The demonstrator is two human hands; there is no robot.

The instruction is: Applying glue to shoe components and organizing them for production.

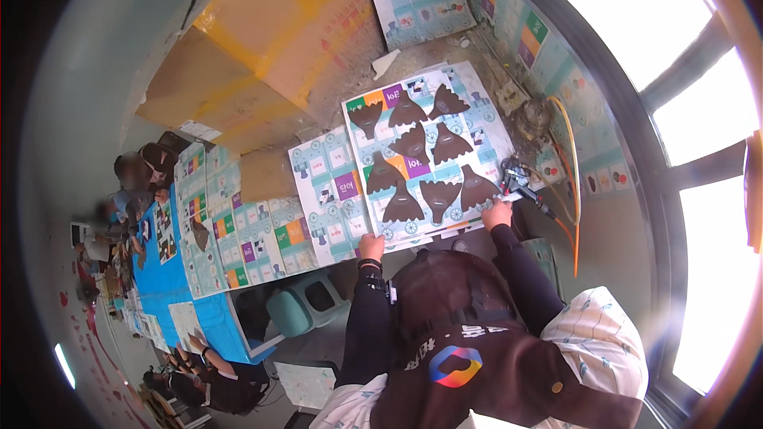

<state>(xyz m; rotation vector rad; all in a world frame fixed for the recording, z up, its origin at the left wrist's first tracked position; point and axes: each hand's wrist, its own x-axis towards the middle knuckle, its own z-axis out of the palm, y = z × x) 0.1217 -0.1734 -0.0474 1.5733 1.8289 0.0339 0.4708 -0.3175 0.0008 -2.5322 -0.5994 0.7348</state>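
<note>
A white printed board [469,222] with coloured blocks and small pictures lies on the bench in front of me. Several dark brown fan-shaped pieces with scalloped edges [403,205] are spread over it, each with a small slit. At the board's near left corner, my left hand [371,246] grips the edge. My right hand [497,214] holds the near right corner. Just beyond that hand sits a dark spray gun [518,179], joined to an orange hose [575,246].
Large taped cardboard boxes [262,40] stand behind the bench. More printed sheets [262,230] and a blue-covered table [163,278] run to the left, with other people around it. A pale green stool [294,314] is below. Windows [707,278] line the right side.
</note>
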